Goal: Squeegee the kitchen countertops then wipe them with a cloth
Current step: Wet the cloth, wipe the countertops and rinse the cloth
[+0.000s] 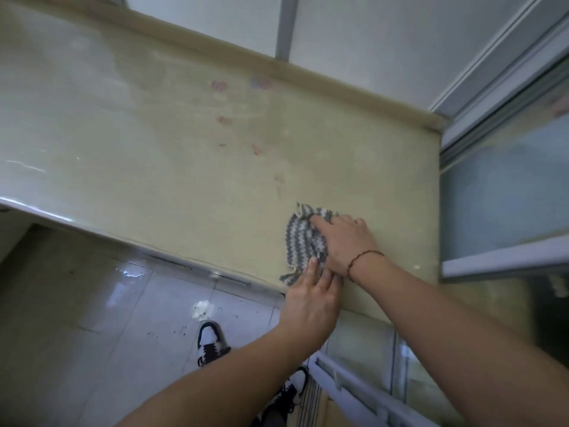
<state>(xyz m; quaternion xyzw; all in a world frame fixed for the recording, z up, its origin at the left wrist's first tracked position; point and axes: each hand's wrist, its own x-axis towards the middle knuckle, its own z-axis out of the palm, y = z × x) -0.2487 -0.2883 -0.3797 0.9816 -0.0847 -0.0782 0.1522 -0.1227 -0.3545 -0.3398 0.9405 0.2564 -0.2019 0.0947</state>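
Observation:
A grey-and-white striped cloth lies on the beige countertop near its front edge, at the right end. My right hand, with a thin cord bracelet at the wrist, presses flat on the cloth's right part. My left hand reaches over the counter's front edge, and its straight fingers touch the cloth's near corner. Faint reddish stains mark the countertop's far middle. No squeegee is in view.
A raised beige backsplash lip runs along the back, below a white wall. A sliding glass window frame borders the counter's right end. Below are glossy floor tiles, a crumpled white scrap, and my black-and-white shoes.

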